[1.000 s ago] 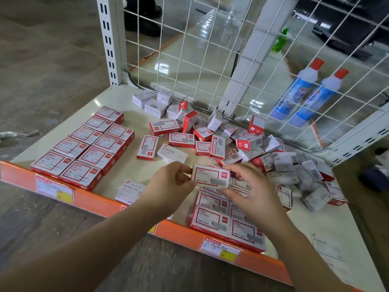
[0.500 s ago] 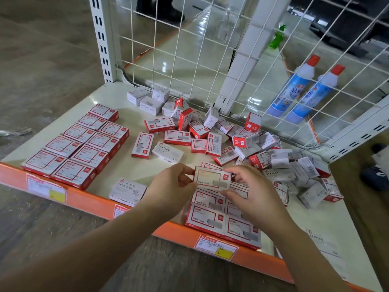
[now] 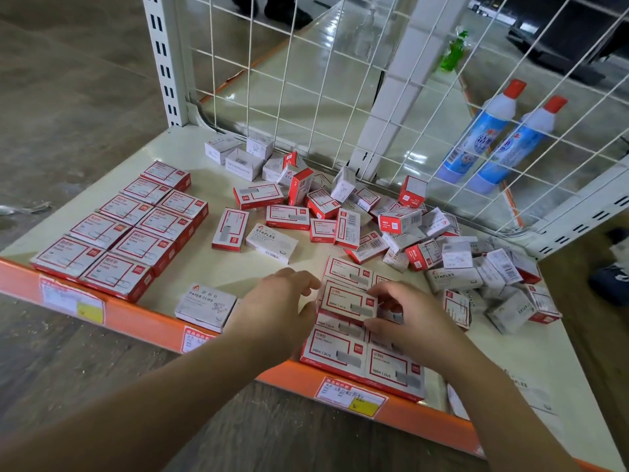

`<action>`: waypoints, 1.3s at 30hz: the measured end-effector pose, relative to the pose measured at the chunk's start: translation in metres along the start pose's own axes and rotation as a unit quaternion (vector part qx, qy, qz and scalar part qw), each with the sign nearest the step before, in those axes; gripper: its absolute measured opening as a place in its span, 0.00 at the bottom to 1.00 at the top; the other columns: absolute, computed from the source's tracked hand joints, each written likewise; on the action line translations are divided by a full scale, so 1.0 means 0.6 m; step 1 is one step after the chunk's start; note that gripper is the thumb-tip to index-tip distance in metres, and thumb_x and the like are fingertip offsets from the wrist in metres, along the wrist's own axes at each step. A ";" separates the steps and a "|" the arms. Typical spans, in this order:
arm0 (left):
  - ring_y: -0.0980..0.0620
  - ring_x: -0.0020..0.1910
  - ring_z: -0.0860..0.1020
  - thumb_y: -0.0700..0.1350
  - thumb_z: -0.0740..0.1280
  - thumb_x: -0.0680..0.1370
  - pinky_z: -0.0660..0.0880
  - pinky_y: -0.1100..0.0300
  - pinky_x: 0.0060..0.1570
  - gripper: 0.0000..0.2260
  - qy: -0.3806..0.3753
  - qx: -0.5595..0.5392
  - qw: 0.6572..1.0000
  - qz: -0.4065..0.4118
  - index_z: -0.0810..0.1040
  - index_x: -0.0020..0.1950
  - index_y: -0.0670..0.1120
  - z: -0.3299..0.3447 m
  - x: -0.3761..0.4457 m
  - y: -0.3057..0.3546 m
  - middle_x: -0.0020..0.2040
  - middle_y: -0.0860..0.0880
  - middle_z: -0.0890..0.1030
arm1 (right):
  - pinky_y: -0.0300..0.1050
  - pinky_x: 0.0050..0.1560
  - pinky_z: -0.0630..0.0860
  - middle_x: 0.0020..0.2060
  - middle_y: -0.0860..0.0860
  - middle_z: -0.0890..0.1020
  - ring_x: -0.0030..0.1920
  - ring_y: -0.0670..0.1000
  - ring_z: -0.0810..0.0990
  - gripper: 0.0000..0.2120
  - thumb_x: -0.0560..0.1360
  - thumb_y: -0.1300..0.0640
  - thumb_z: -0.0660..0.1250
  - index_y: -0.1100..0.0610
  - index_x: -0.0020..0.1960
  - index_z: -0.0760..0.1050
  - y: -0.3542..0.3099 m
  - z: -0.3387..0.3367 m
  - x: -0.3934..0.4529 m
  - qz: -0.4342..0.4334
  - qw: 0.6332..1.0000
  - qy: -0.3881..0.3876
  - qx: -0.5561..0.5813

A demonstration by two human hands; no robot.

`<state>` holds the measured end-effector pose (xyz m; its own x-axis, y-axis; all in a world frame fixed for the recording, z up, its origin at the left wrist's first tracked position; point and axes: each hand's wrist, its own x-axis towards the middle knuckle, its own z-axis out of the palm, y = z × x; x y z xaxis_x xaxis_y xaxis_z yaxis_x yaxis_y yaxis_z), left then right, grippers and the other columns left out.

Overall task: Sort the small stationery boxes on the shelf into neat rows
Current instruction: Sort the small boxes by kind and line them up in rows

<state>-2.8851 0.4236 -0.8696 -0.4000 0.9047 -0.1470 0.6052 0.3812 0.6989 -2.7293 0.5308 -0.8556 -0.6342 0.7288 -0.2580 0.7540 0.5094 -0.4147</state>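
Both hands' fingers pinching staple box, loose box pile right, paper-clip box left

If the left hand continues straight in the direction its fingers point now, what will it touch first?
The left hand points right, toward the red-and-white staples box held between both hands. Its fingertips look already at that box's left edge, so the box comes first, then probably the right hand. Depth is unclear.

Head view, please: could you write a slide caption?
Both hands set a red-and-white staple box into a row at the shelf front.
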 end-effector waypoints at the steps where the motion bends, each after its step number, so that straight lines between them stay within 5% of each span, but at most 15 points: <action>1: 0.55 0.58 0.73 0.46 0.61 0.79 0.77 0.63 0.50 0.15 -0.002 0.013 1.000 0.004 0.70 0.66 0.53 0.001 0.000 0.000 0.62 0.56 0.73 | 0.34 0.50 0.70 0.57 0.42 0.71 0.53 0.41 0.70 0.21 0.73 0.50 0.68 0.47 0.64 0.69 0.002 0.000 0.002 0.001 1.000 -0.005 0.001; 6: 0.55 0.59 0.71 0.47 0.61 0.79 0.76 0.61 0.53 0.16 -0.004 0.053 0.998 0.016 0.70 0.67 0.53 0.003 0.001 -0.003 0.62 0.56 0.72 | 0.36 0.52 0.65 0.54 0.41 0.71 0.54 0.40 0.69 0.16 0.76 0.53 0.64 0.49 0.64 0.72 0.003 0.001 0.011 -0.013 0.998 0.036 0.045; 11: 0.56 0.58 0.70 0.50 0.61 0.79 0.75 0.63 0.52 0.17 -0.012 0.064 0.997 0.032 0.69 0.68 0.54 0.006 -0.001 -0.009 0.62 0.56 0.72 | 0.41 0.58 0.71 0.50 0.42 0.71 0.54 0.44 0.73 0.14 0.76 0.56 0.64 0.50 0.62 0.75 -0.005 0.011 0.018 -0.016 0.998 0.018 0.065; 16: 0.59 0.57 0.68 0.52 0.63 0.77 0.71 0.66 0.50 0.21 -0.052 0.075 0.994 0.065 0.65 0.70 0.58 0.003 -0.007 -0.005 0.63 0.58 0.70 | 0.41 0.56 0.73 0.51 0.42 0.73 0.55 0.45 0.74 0.14 0.76 0.56 0.65 0.49 0.61 0.76 -0.003 0.014 0.013 -0.019 0.997 0.007 0.076; 21: 0.58 0.65 0.66 0.53 0.64 0.77 0.70 0.63 0.58 0.25 -0.061 0.089 0.991 0.077 0.61 0.72 0.58 0.003 -0.008 -0.006 0.67 0.59 0.67 | 0.28 0.46 0.69 0.51 0.42 0.73 0.51 0.41 0.73 0.14 0.76 0.55 0.64 0.49 0.61 0.75 -0.004 0.020 0.007 -0.024 0.997 -0.002 0.076; 28: 0.57 0.68 0.63 0.52 0.64 0.77 0.68 0.61 0.63 0.26 -0.081 0.092 0.989 0.082 0.59 0.74 0.57 0.001 -0.006 -0.004 0.71 0.60 0.64 | 0.37 0.52 0.75 0.50 0.40 0.73 0.51 0.41 0.74 0.14 0.76 0.55 0.64 0.49 0.62 0.74 -0.011 0.020 0.002 -0.030 0.996 -0.013 0.080; 39: 0.56 0.67 0.65 0.50 0.64 0.78 0.70 0.62 0.60 0.23 -0.091 0.091 0.988 0.085 0.63 0.72 0.55 -0.002 -0.006 0.002 0.69 0.58 0.66 | 0.36 0.52 0.75 0.50 0.40 0.73 0.52 0.42 0.75 0.14 0.76 0.56 0.64 0.49 0.61 0.75 -0.012 0.019 0.002 -0.025 0.996 -0.020 0.087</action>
<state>-2.8839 0.4208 -0.8674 -0.1608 0.9717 -0.1731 0.7737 0.2330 0.5892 -2.7376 0.5228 -0.8632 -0.6791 0.6844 -0.2654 0.6823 0.4553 -0.5720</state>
